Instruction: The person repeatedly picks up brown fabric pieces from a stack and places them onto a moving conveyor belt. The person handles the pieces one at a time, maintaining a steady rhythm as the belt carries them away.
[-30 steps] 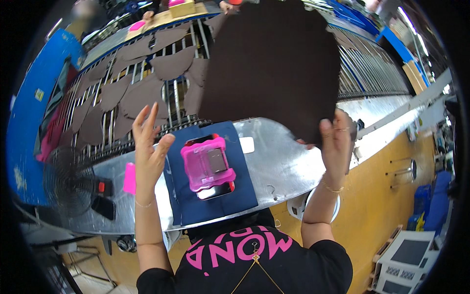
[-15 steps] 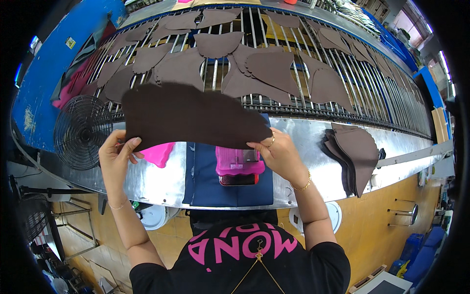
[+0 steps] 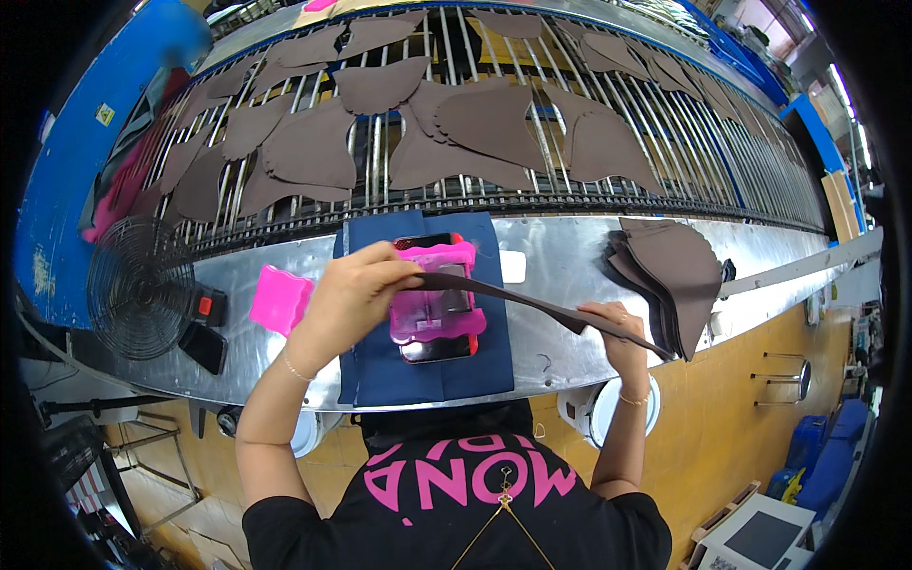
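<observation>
A dark brown cut piece of sheet material [image 3: 532,306] stretches between my two hands, seen nearly edge-on and slanting down to the right. My left hand [image 3: 353,294] pinches its left end above a pink plastic object [image 3: 408,318], which lies on a dark, red-edged device on a folded navy cloth [image 3: 366,375]. Closed on the piece toward its other end, my right hand [image 3: 622,344] is just left of a fanned stack of similar brown pieces [image 3: 689,271]. The piece's right tip reaches the stack's lower edge; whether it touches cannot be told.
Beyond the metal table [image 3: 560,252] runs a rack of metal rods [image 3: 712,157] with many brown pieces spread on it. At left stand a black wire fan guard [image 3: 142,290] and a pink scalloped piece [image 3: 278,299]. A metal bar [image 3: 807,266] juts in from the right.
The brown piece has turned from facing me broadly to edge-on and moved right toward the stack. Both hands have moved right and lower, still gripping it. The view has shifted slightly.
</observation>
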{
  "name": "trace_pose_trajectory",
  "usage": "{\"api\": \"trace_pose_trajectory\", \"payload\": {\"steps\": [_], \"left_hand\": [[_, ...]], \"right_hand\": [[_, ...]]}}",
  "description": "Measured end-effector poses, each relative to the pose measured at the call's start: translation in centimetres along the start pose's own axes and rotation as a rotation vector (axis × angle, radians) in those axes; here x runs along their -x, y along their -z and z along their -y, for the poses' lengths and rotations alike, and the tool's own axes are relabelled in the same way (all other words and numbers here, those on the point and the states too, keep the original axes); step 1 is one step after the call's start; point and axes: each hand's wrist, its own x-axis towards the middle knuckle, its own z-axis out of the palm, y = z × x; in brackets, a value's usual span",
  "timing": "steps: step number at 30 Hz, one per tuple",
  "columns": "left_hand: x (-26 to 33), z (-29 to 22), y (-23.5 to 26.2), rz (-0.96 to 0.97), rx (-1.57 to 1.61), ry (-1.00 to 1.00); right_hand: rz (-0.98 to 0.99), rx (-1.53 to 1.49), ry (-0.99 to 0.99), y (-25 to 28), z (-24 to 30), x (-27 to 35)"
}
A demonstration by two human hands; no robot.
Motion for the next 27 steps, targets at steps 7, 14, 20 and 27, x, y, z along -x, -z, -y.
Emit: {"api": "trace_pose_trajectory", "payload": {"steps": [7, 14, 20, 27], "left_hand": [[-6.8, -3.4, -5.3, 0.122, -0.128, -0.327], [-18.3, -11.0, -6.3, -0.253, -0.219, -0.715], [-23.1, -11.9, -8.2, -0.356, -0.467, -0.844], [-23.2, -7.1, -2.6, -0.455, -0.279, -0.577]], "right_hand": [[0.038, 0.066, -0.469, 6.4, -5.5, 6.0], [-0.661, -0.472, -0.180, 8.3, -3.0, 3.2], [-0.305, -0.013, -0.465, 5.8, -5.2, -2.7], [-0.542, -0.860, -0.329, 3.2, -13.0, -15.0]]}}
